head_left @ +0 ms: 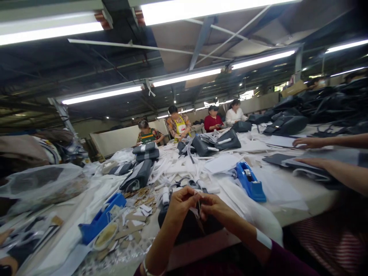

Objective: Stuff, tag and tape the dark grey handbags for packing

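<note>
My left hand and my right hand meet at the table's near edge, fingers pinched together. Between the fingertips is a thin, pale cord-like strip, with a short length hanging down; its exact kind is hard to make out. Below and behind the hands lies a black bag, partly covered by my wrists and forearms. A white wrapped piece stands at the bag's left side, close to my left hand.
Blue tape dispensers stand at right and left, the left one beside a tape roll and cardboard scraps. Dark bags and white wrapping cover the table. A co-worker's hands reach in from the right; several people sit opposite.
</note>
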